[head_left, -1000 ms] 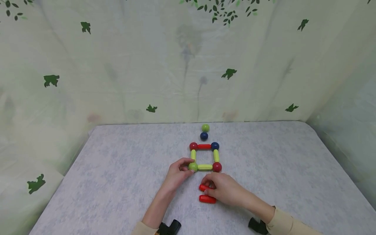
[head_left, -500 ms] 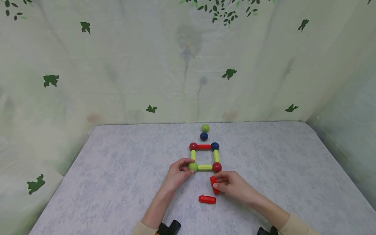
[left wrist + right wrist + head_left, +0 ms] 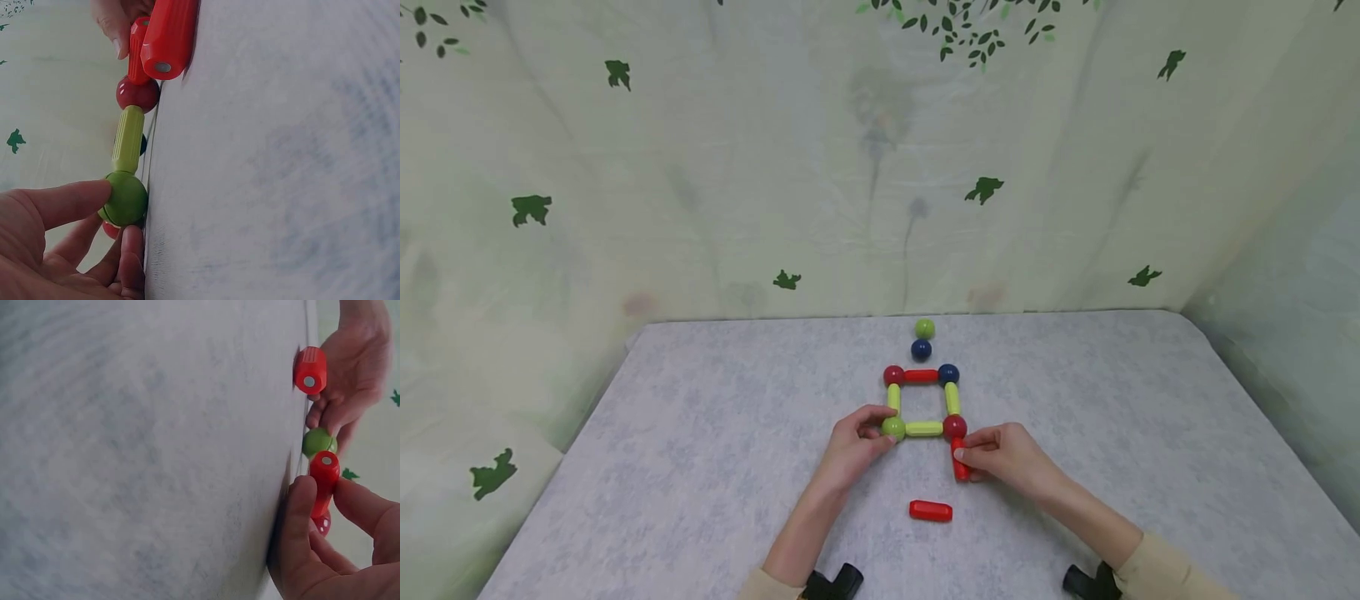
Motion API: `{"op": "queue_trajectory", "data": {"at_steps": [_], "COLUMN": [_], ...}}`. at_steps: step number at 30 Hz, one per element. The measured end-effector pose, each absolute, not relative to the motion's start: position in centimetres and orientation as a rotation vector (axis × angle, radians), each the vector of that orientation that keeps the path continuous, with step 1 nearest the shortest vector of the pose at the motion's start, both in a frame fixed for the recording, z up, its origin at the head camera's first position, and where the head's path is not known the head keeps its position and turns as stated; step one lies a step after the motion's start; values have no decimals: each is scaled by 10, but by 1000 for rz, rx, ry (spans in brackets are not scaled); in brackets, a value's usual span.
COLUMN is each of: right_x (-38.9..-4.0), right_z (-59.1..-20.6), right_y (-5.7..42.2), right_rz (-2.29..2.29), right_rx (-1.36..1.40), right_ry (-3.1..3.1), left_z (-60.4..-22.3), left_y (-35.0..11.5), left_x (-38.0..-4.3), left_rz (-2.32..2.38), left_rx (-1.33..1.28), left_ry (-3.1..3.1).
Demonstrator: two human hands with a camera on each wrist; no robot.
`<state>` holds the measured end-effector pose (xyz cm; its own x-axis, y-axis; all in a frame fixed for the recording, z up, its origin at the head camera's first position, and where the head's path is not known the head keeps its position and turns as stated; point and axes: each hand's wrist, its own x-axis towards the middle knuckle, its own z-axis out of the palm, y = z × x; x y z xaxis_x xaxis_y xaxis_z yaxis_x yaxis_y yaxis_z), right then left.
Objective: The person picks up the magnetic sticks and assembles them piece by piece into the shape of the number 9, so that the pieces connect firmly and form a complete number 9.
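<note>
A square of balls and rods lies on the table. My left hand [image 3: 854, 442] pinches its near-left green ball [image 3: 893, 428] between thumb and fingers. My right hand [image 3: 1011, 458] pinches a red rod [image 3: 960, 463], whose far end meets the near-right red ball [image 3: 954, 427]. A yellow-green rod [image 3: 923, 429] joins the green ball to that red ball. In the right wrist view, thumb and fingers grip the sides of the red rod [image 3: 324, 481], its metal-tipped near end bare. A second red rod [image 3: 930, 511] lies loose between the two forearms.
The square's far side is a red rod [image 3: 921, 376] between a red ball [image 3: 893, 375] and a dark blue ball [image 3: 949, 374]. Behind it sit a loose blue ball [image 3: 921, 349] and a green ball [image 3: 925, 328]. A printed cloth [image 3: 880, 208] hangs behind the table.
My right hand has picked one red rod from beside the other, turned it lengthwise and brought its end to the near-right red ball. My left hand has stayed on the green ball.
</note>
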<state>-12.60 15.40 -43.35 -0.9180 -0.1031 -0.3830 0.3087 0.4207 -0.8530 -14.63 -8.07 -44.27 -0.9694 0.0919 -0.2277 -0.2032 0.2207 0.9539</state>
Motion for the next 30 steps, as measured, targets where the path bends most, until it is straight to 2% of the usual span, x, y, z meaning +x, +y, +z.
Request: {"op": "queue_trajectory", "data": {"at_steps": [14,24,30], "right_x": [-140,-199,-236], "right_z": [-422,-407,-408], "right_y": [165,175,169], "right_rz": [-1339,-1190,-1219], "right_rx": [79,-376,-484], "right_ry": [2491,2691,2670], "left_z": [-442,-441,-443], "left_y": [-79,-80,-81], "left_x": [-146,-147,-148], "left_rz": [1819,1802,1817], "left_rx": [-125,-126,-108], "left_ry": [2262,2258,2262]}}
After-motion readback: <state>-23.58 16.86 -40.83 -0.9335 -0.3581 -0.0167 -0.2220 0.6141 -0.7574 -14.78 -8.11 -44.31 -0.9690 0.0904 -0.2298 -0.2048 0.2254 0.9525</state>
